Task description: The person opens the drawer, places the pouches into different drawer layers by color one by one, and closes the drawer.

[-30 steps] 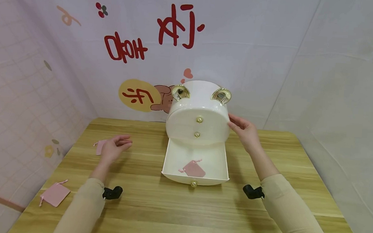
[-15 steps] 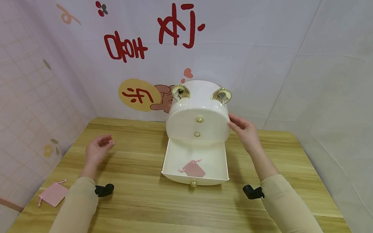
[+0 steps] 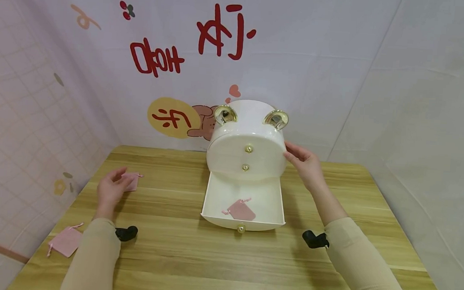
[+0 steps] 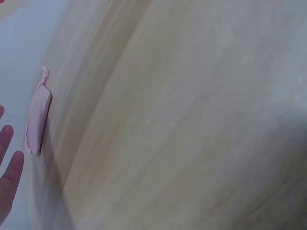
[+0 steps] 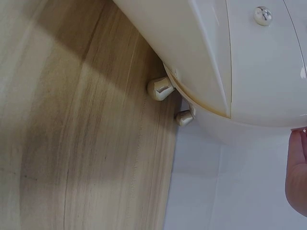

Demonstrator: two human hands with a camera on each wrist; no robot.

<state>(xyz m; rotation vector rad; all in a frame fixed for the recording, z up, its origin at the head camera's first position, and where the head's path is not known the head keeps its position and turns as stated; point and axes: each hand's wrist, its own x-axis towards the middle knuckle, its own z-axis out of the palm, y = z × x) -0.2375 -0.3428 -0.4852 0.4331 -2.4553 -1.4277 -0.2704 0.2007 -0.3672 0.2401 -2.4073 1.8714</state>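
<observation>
A white storage box (image 3: 227,156) with gold ears has its lowest drawer (image 3: 222,191) pulled out. Inside that drawer lies a pink drawstring pouch (image 3: 242,210). My left hand (image 3: 109,191) hovers at the table's left side, right beside a second pink drawstring pouch (image 3: 132,181) that it partly covers in the head view. In the left wrist view a gap shows between the fingers (image 4: 12,175) and this pouch (image 4: 39,120), and nothing is held. My right hand (image 3: 305,166) rests its extended fingers and thumb against the box's right side.
Another pink drawstring pouch (image 3: 66,241) lies near the table's left edge, partly behind the left sleeve (image 3: 92,256). Gold feet (image 5: 159,89) carry the box on the wooden table (image 3: 223,265). A printed cloth (image 3: 313,79) hangs behind.
My left hand has moved left and slightly down, past the back-left pouch, which now shows on the hand's right side. The right hand and the box have stayed in place.
</observation>
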